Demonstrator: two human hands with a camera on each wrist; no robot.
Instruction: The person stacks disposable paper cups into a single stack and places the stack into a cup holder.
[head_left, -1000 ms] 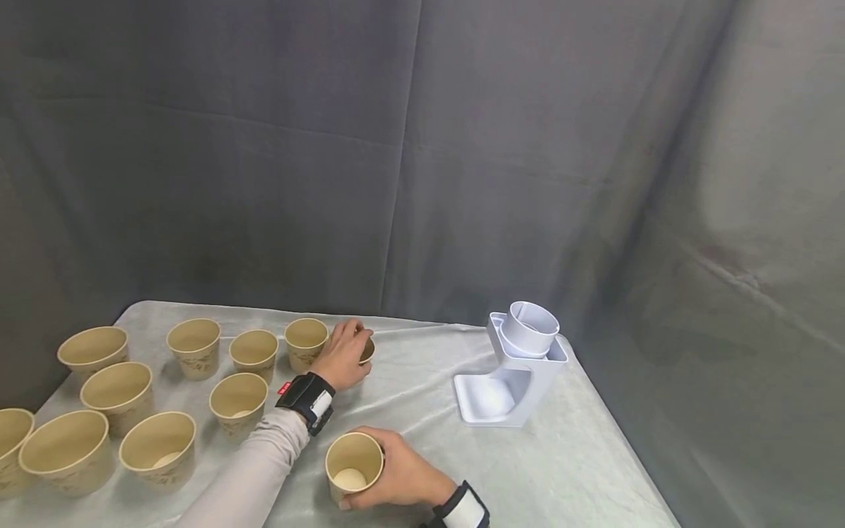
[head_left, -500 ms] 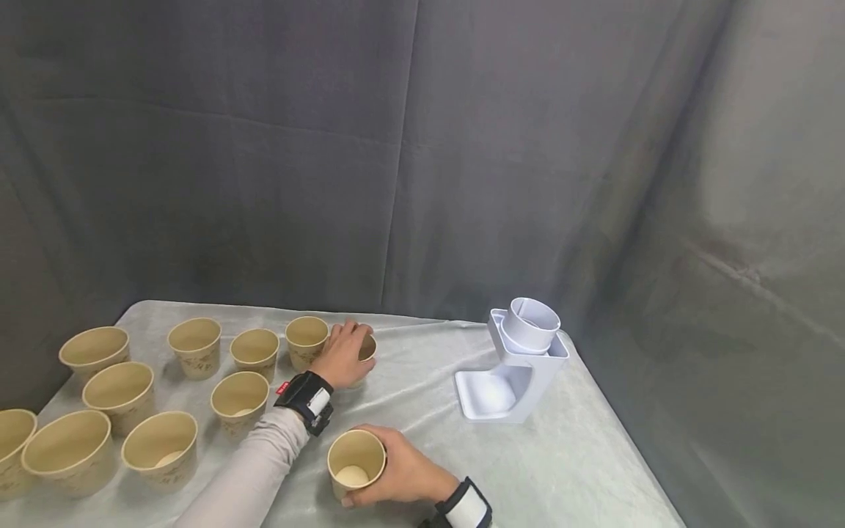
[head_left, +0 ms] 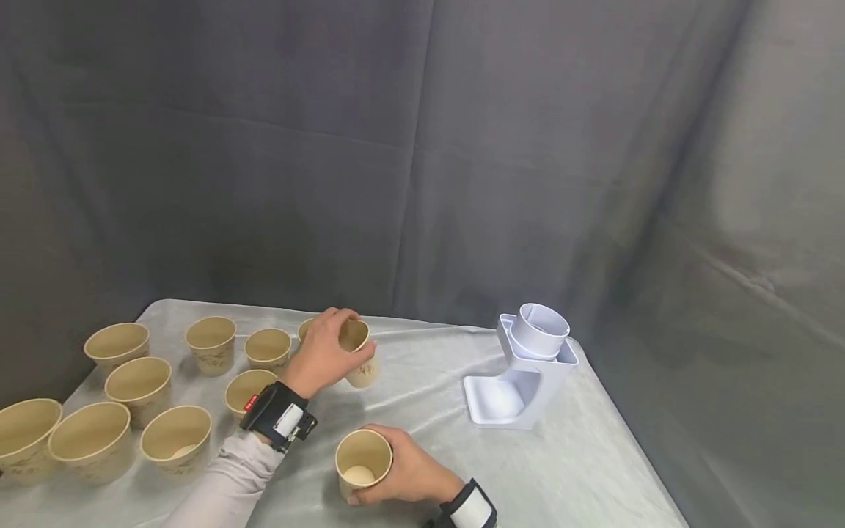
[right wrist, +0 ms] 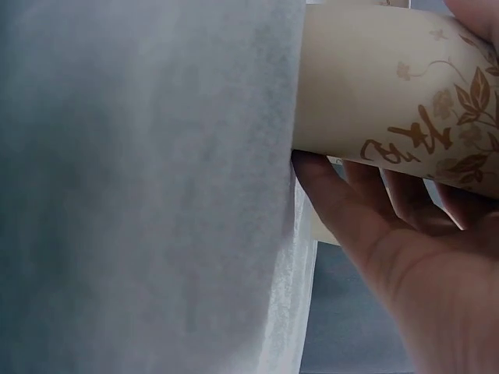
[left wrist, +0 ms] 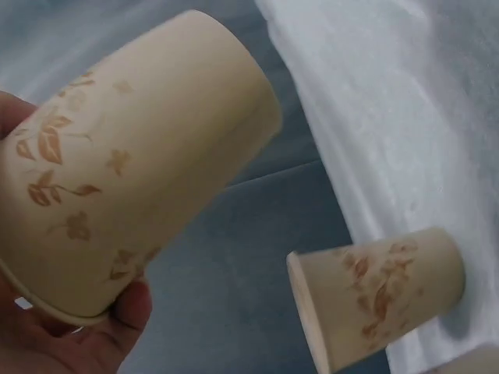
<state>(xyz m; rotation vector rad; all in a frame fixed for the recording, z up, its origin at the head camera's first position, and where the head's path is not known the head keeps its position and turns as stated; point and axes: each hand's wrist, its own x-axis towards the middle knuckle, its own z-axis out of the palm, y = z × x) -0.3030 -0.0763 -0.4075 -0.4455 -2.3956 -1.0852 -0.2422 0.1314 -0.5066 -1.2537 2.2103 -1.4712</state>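
Observation:
My left hand (head_left: pixel 323 356) grips a tan paper cup (head_left: pixel 361 370) near its rim, over the back of the table. In the left wrist view this held paper cup (left wrist: pixel 156 148) appears tilted, with brown leaf prints on its side and its base apart from the cloth. Another printed cup (left wrist: pixel 390 292) stands on the cloth beside it. At the front, my right hand (head_left: pixel 416 469) holds a second paper cup (head_left: pixel 356 477) round its side, upright and open at the top. Its base meets the cloth in the right wrist view, where my thumb and several fingers (right wrist: pixel 335 195) show against the cup.
Several tan paper cups and bowls, such as this bowl (head_left: pixel 177 433), stand on the left of the cloth-covered table (head_left: pixel 581 469). A white stand (head_left: pixel 544 378) with a round holder (head_left: pixel 540 331) on top is at the right. A grey curtain (head_left: pixel 297 183) hangs behind.
My left hand has drawn its cup up off the cloth and turned a little, moving slightly left. The right hand stays on its cup. The head view has shifted slightly.

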